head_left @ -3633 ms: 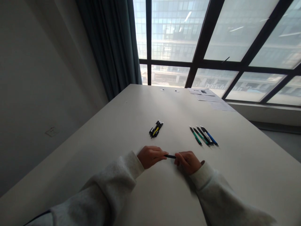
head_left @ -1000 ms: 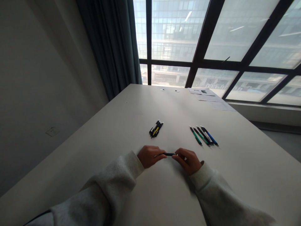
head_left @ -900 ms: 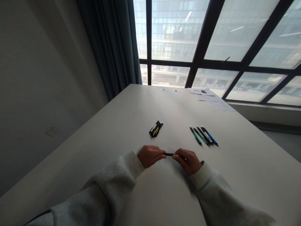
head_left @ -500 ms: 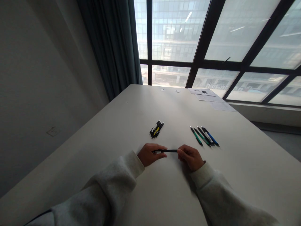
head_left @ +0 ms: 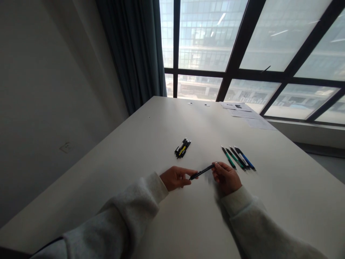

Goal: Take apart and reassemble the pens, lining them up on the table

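Black pen (head_left: 204, 171) at centre of frame, just below the two groups of pens, slanting up to the right. Left hand (head_left: 175, 178): grip closed, thumb and finger on the pen's lower end. Right hand (head_left: 226, 178): grip pinched on its upper end, fingertips hiding the tip.

Progress, as far as it shows: held pen looks whole, by my judgement, and is not yet set down. Tight bundle of dark pens (head_left: 182, 149), yellow and white showing, lies at centre, above the left hand (overlapping, so no sure count). Looser row of pens (head_left: 237, 158) right of centre: green, white-marked and blue, side by side. No loose parts to be made out near either hand.

Bench (head_left: 183, 223): white, smooth, soft shadows. Papers (head_left: 242, 114) and two small white pieces at its far edge. Dark curtain (head_left: 134, 46) upper left, dark-framed window upper right, grey wall with outlet (head_left: 66, 147) at left. Light dim indoors.
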`<act>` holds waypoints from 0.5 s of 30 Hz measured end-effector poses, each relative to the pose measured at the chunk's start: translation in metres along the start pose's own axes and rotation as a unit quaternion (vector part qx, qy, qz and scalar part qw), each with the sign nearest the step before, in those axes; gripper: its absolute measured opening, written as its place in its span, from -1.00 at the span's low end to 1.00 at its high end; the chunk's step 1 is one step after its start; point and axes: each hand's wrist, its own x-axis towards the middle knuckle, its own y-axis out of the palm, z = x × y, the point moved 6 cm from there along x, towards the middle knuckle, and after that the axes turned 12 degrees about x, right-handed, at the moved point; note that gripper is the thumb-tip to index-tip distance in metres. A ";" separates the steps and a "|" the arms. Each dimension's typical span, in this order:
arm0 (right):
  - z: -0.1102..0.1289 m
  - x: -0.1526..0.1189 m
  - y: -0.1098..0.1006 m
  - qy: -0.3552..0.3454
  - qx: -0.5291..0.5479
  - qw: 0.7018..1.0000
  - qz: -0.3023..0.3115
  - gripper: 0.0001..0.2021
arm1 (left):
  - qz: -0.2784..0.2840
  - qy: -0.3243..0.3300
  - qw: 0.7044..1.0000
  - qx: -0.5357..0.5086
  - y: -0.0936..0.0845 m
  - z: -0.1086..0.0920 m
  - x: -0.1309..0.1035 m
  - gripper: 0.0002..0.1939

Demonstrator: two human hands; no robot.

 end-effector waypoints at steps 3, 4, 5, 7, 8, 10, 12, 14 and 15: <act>-0.001 -0.002 0.004 0.005 -0.004 1.000 0.010 -0.67 | -0.007 -0.010 1.000 -0.013 0.000 0.001 0.000 -0.50; -0.001 -0.002 0.005 0.005 -0.005 1.000 0.016 -0.67 | -0.010 -0.012 1.000 -0.021 0.000 0.001 0.000 -0.49; -0.001 -0.003 0.006 0.004 -0.004 1.000 0.020 -0.66 | -0.016 -0.012 0.999 -0.034 0.000 0.002 0.001 -0.49; 0.000 -0.005 0.007 0.003 -0.003 1.000 0.025 -0.65 | -0.045 -0.007 0.996 -0.080 -0.004 0.005 0.001 -0.50; 0.001 -0.006 0.008 0.001 -0.006 1.000 0.026 -0.65 | -0.068 -0.005 0.992 -0.110 -0.008 0.006 0.002 -0.52; 0.000 -0.009 0.012 0.001 -0.031 0.999 0.045 -0.67 | -0.132 -0.001 0.975 -0.180 -0.018 0.007 0.004 -0.52; -0.003 -0.014 0.022 -0.001 -0.081 0.993 0.090 -0.71 | -0.204 0.006 0.946 -0.251 -0.027 0.004 0.007 -0.53; -0.009 -0.022 0.038 -0.011 -0.141 0.980 0.143 -0.74 | -0.262 0.019 0.908 -0.326 -0.032 -0.006 0.012 -0.59; -0.012 -0.026 0.045 -0.021 -0.170 0.972 0.162 -0.76 | -0.275 0.022 0.890 -0.362 -0.032 -0.014 0.016 -0.64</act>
